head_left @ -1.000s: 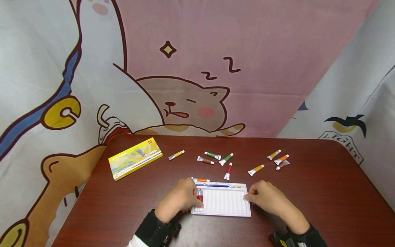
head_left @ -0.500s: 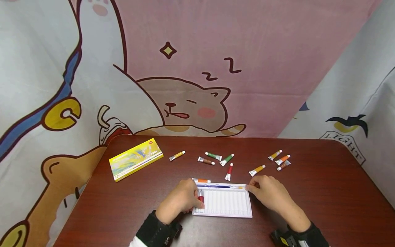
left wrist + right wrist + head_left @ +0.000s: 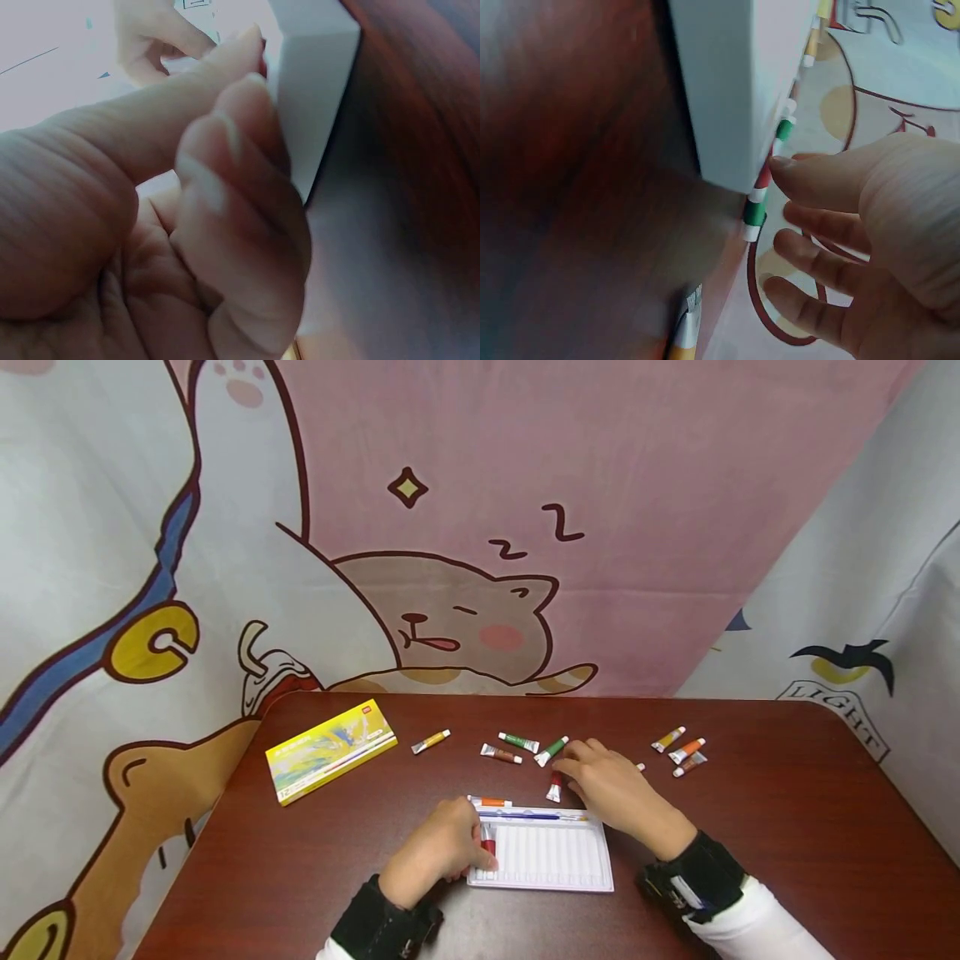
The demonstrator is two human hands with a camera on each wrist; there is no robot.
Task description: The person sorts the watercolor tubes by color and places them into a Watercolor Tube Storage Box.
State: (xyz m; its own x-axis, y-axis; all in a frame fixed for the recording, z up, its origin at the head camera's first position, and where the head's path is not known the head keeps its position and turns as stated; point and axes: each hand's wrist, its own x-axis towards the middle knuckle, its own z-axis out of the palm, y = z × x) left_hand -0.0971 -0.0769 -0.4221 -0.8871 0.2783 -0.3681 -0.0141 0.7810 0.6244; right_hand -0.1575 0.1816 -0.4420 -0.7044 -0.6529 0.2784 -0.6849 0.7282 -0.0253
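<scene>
My left hand [image 3: 441, 839] grips the left edge of a white plastic paint tray [image 3: 555, 864], its thumb over the rim beside a red paint tube [image 3: 488, 838] lying inside. The left wrist view shows its curled fingers against the tray's side wall [image 3: 319, 97]. Beyond the tray's far edge, my right hand [image 3: 611, 785] hovers at another red paint tube [image 3: 554, 790]. In the right wrist view the thumb [image 3: 810, 178] overlaps the red tube while the other fingers stay loosely extended. A blue paintbrush [image 3: 517, 816] lies along the tray's far slot.
An orange tube [image 3: 492, 802] lies against the tray's far edge. Behind are green tubes [image 3: 552, 751], a brown tube [image 3: 501, 753] and a yellow tube [image 3: 431, 742]. Several more tubes, including an orange one [image 3: 687, 750], lie right. A yellow box [image 3: 330, 752] sits back left.
My right hand has left the tray's right edge and moved left and away from me to the red tube behind the tray. The left hand stays on the tray.
</scene>
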